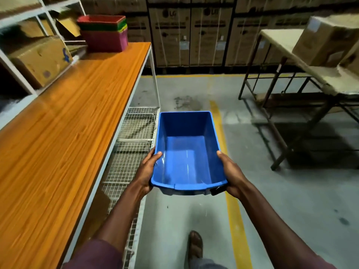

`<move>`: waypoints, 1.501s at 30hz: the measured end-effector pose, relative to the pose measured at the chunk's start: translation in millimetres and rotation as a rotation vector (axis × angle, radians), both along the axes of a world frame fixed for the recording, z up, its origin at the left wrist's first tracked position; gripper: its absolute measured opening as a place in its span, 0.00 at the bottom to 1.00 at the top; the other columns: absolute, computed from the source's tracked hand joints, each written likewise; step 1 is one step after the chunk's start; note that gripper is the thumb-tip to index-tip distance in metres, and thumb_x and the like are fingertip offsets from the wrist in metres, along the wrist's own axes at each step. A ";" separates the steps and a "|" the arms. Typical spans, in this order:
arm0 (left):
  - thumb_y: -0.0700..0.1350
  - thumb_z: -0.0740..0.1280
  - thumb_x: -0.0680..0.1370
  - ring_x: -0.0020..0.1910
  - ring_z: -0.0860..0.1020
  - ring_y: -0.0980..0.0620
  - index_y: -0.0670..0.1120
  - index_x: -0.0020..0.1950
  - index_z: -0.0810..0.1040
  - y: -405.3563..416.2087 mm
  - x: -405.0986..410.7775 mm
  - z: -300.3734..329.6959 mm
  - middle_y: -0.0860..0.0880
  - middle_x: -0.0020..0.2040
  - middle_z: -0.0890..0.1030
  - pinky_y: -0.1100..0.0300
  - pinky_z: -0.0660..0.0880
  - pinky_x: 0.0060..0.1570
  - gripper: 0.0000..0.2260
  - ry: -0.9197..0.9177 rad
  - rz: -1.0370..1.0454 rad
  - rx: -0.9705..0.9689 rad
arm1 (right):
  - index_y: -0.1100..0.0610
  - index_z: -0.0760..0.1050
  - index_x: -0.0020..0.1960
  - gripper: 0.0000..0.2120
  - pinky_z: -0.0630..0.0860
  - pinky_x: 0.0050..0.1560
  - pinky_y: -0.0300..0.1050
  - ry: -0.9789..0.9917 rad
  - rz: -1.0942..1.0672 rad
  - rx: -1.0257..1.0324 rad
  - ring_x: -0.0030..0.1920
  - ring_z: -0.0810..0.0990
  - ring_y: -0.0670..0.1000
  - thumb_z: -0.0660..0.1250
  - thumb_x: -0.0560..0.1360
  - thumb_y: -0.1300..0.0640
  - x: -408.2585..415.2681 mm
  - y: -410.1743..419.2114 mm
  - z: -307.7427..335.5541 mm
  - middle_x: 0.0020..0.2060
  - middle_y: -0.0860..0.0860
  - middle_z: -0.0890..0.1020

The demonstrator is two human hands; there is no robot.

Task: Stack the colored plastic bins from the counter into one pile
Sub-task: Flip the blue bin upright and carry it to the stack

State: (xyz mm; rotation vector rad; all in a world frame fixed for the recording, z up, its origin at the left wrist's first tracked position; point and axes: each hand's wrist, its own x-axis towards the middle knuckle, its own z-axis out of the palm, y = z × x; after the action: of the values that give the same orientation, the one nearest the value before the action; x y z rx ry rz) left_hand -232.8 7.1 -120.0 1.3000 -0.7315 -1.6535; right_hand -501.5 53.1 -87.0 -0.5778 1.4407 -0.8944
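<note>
I hold an empty blue plastic bin (186,152) in front of me, above the floor and to the right of the counter. My left hand (148,170) grips its near left rim, thumb inside the bin. My right hand (232,172) grips the near right rim, thumb on the edge. At the counter's far end stands a pile of nested bins (104,33): a red one on top, green and yellow rims under it, a magenta one at the bottom.
The long orange wooden counter (64,123) runs along my left, with wire racks (134,133) beneath it. Cardboard boxes (194,32) line the back wall. A folding table (295,61) with a box stands at right. A yellow floor line (233,206) runs ahead; my foot shows below.
</note>
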 end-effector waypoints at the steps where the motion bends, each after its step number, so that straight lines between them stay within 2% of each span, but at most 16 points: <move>1: 0.50 0.70 0.79 0.60 0.81 0.37 0.57 0.73 0.73 -28.5 -4.9 1.8 0.44 0.64 0.82 0.43 0.82 0.48 0.22 0.000 0.007 -0.005 | 0.46 0.79 0.62 0.19 0.79 0.36 0.65 -0.002 0.005 -0.003 0.45 0.84 0.67 0.59 0.82 0.36 -4.5 -30.0 0.9 0.57 0.61 0.85; 8: 0.50 0.70 0.79 0.60 0.81 0.35 0.57 0.73 0.72 -206.6 -24.2 23.6 0.44 0.64 0.82 0.36 0.80 0.54 0.23 0.005 0.034 -0.026 | 0.46 0.78 0.60 0.19 0.79 0.39 0.67 0.002 0.053 -0.018 0.48 0.84 0.67 0.57 0.82 0.35 -24.9 -215.5 24.1 0.57 0.60 0.85; 18: 0.49 0.69 0.80 0.56 0.83 0.41 0.53 0.76 0.69 -475.6 -29.5 15.1 0.46 0.62 0.84 0.43 0.81 0.51 0.25 0.048 0.092 -0.066 | 0.43 0.79 0.58 0.16 0.78 0.36 0.63 0.071 0.063 -0.038 0.43 0.84 0.66 0.59 0.82 0.35 -23.8 -494.5 26.6 0.56 0.62 0.85; 22: 0.48 0.69 0.80 0.58 0.83 0.40 0.53 0.75 0.70 -572.3 -26.1 26.4 0.46 0.62 0.84 0.44 0.81 0.50 0.24 0.066 0.115 -0.058 | 0.47 0.79 0.60 0.20 0.80 0.34 0.63 0.061 0.069 -0.012 0.43 0.84 0.67 0.60 0.81 0.35 -22.6 -597.6 36.5 0.56 0.63 0.85; 25: 0.47 0.67 0.81 0.56 0.83 0.41 0.53 0.71 0.75 -641.1 -26.0 43.1 0.45 0.60 0.85 0.47 0.82 0.47 0.17 0.059 0.127 -0.088 | 0.48 0.79 0.61 0.22 0.80 0.35 0.64 0.052 0.083 -0.012 0.42 0.84 0.66 0.60 0.80 0.34 -21.7 -671.0 45.7 0.56 0.63 0.85; 30: 0.49 0.68 0.80 0.54 0.84 0.41 0.54 0.73 0.73 -756.3 -29.0 61.9 0.46 0.59 0.85 0.48 0.82 0.44 0.20 0.014 0.159 -0.136 | 0.50 0.78 0.62 0.24 0.80 0.38 0.66 0.042 0.119 -0.037 0.42 0.84 0.66 0.60 0.81 0.33 -28.5 -798.8 54.2 0.52 0.61 0.86; 36: 0.50 0.69 0.79 0.54 0.85 0.41 0.53 0.73 0.73 -887.8 -42.7 76.0 0.47 0.58 0.85 0.38 0.81 0.54 0.22 -0.038 0.290 -0.186 | 0.52 0.80 0.62 0.25 0.79 0.42 0.68 0.023 0.200 -0.067 0.45 0.85 0.65 0.61 0.80 0.34 -35.4 -961.7 64.7 0.48 0.57 0.88; 40: 0.45 0.65 0.82 0.54 0.85 0.46 0.51 0.69 0.76 -958.0 -55.3 100.4 0.49 0.57 0.86 0.45 0.82 0.54 0.15 -0.043 0.395 -0.244 | 0.52 0.80 0.62 0.23 0.79 0.48 0.76 0.052 0.254 -0.085 0.52 0.85 0.69 0.63 0.80 0.35 -35.6 -1058.6 91.0 0.51 0.58 0.88; 41: 0.43 0.64 0.82 0.53 0.85 0.47 0.51 0.67 0.78 -975.4 -56.0 108.5 0.50 0.57 0.86 0.48 0.82 0.52 0.13 -0.044 0.422 -0.261 | 0.53 0.80 0.62 0.23 0.79 0.49 0.76 0.049 0.271 -0.095 0.51 0.85 0.68 0.63 0.80 0.36 -34.0 -1083.3 99.5 0.50 0.58 0.88; 45: 0.43 0.64 0.83 0.52 0.85 0.51 0.52 0.61 0.80 -1030.0 -52.6 145.7 0.53 0.54 0.87 0.55 0.82 0.48 0.10 -0.076 0.527 -0.315 | 0.53 0.80 0.61 0.23 0.79 0.40 0.75 0.031 0.403 -0.106 0.42 0.85 0.65 0.61 0.81 0.35 -25.0 -1167.9 135.1 0.46 0.56 0.88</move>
State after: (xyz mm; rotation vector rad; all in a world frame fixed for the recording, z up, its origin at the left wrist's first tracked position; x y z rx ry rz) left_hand -285.4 -1022.9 25.7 1.2017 -0.5984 -1.0275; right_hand -526.4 -1114.8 48.1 -0.9266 1.2479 -0.6441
